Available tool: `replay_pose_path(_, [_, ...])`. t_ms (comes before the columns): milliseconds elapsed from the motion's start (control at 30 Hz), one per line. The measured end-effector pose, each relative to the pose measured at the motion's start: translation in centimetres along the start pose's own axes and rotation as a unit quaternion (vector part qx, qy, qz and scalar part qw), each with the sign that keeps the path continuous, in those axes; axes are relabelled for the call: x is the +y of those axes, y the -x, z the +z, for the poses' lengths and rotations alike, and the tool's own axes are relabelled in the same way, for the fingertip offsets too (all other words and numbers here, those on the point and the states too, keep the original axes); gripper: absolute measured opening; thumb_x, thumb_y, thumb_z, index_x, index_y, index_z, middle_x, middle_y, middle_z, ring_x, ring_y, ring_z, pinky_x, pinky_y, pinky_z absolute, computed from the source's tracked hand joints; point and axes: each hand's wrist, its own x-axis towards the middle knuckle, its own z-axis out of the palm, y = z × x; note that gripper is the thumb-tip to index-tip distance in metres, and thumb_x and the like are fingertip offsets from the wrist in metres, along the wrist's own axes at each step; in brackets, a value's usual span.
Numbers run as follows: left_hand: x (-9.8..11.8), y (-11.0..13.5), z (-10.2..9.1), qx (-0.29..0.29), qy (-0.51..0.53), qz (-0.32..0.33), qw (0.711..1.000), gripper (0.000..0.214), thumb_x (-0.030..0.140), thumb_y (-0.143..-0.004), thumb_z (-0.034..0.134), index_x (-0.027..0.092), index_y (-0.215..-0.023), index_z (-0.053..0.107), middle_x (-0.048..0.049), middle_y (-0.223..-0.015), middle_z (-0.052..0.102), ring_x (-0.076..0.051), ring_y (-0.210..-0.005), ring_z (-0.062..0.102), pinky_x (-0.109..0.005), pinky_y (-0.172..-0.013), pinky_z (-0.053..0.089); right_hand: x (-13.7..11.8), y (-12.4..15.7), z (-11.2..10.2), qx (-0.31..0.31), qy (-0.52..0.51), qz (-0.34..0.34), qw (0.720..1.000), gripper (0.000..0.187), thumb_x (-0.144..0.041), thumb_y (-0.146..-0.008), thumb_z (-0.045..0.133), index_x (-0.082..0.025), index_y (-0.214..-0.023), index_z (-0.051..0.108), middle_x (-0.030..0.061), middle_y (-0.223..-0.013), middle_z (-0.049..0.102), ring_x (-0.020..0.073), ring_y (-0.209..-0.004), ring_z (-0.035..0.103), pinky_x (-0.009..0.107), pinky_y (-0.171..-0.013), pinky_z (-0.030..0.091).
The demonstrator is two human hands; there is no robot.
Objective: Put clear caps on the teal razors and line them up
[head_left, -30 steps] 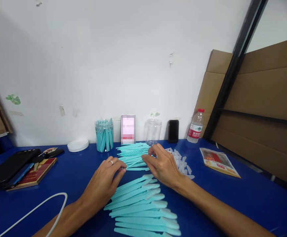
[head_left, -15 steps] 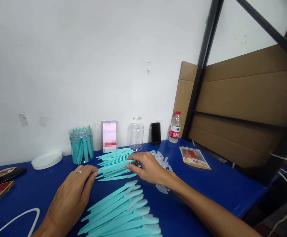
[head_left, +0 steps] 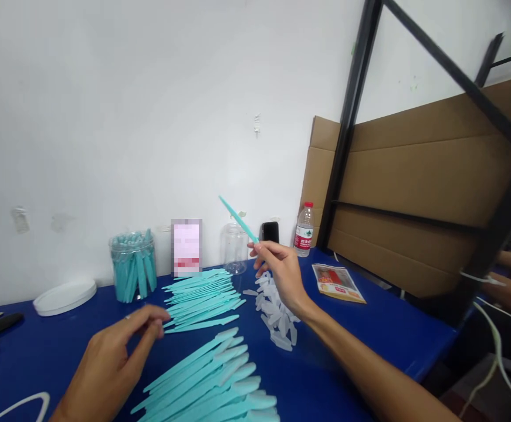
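Observation:
My right hand (head_left: 279,272) pinches one turquoise eyebrow razor (head_left: 239,220) near its lower end and holds it raised, slanting up to the left. Below that hand lies a loose heap of translucent white blade caps (head_left: 277,316). My left hand (head_left: 121,351) hovers at the left ends of a row of turquoise eyebrow razors (head_left: 205,299), thumb and forefinger tips drawn together with nothing visible between them. Closer to me, a second fanned stack of razors (head_left: 211,381) has caps on its right-hand ends.
Along the wall stand a clear jar full of turquoise razors (head_left: 132,266), a phone-like panel (head_left: 186,249), a clear jar (head_left: 236,249), a black phone (head_left: 270,232) and a water bottle (head_left: 304,230). A white lid (head_left: 65,297) lies left, a printed pouch (head_left: 338,283) right.
My right hand has lifted one razor off the far row and moved right and up, over the caps. My left hand has shifted slightly down and left. The view has turned slightly.

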Motion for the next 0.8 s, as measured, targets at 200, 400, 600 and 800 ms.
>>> replay_pose_path(200, [-2.3, 1.2, 2.7, -0.020, 0.019, 0.046, 0.999, 0.028, 0.052, -0.088, 0.050, 0.032, -0.094, 0.068, 0.0050, -0.089, 0.075, -0.016, -0.069, 0.070, -0.019, -0.065, 0.053, 2.5, 0.2, 0.6, 0.076, -0.070, 0.078, 0.992, 0.033, -0.042, -0.081, 0.064, -0.013, -0.092, 0.074, 0.0063, -0.083, 0.063, 0.0105, -0.056, 0.054, 0.022, -0.042, 0.047])
replay_pose_path(400, [-2.9, 1.3, 2.5, -0.025, 0.001, 0.038, 0.999, 0.028, 0.054, -0.088, 0.049, 0.032, -0.097, 0.066, 0.0048, -0.097, 0.073, -0.017, -0.079, 0.071, -0.021, -0.073, 0.053, 2.9, -0.3, 0.0, 0.082, -0.108, 0.103, 0.985, 0.031, -0.041, -0.079, 0.067, -0.013, -0.091, 0.073, 0.0053, -0.083, 0.063, 0.0098, -0.058, 0.054, 0.019, -0.043, 0.046])
replay_pose_path(600, [-3.1, 1.5, 2.6, -0.021, -0.011, 0.043, 0.999, 0.027, 0.052, -0.088, 0.049, 0.033, -0.096, 0.067, 0.0055, -0.097, 0.074, -0.017, -0.081, 0.071, -0.022, -0.075, 0.054, 2.6, -0.3, 0.0, 0.040, -0.100, 0.163, 0.981, 0.032, -0.043, -0.076, 0.068, -0.013, -0.085, 0.073, 0.0078, -0.088, 0.066, 0.0109, -0.060, 0.056, 0.020, -0.042, 0.045])
replay_pose_path(800, [-1.8, 1.1, 1.9, -0.019, -0.008, 0.015, 1.000, 0.029, 0.052, -0.087, 0.048, 0.030, -0.098, 0.064, 0.0062, -0.069, 0.070, -0.014, -0.061, 0.067, -0.017, -0.055, 0.050, 1.9, 0.9, 1.1, -0.122, -0.046, 0.079, 0.988, 0.032, -0.045, -0.084, 0.061, -0.016, -0.087, 0.074, 0.0064, -0.086, 0.067, 0.0142, -0.069, 0.057, 0.020, -0.044, 0.044])
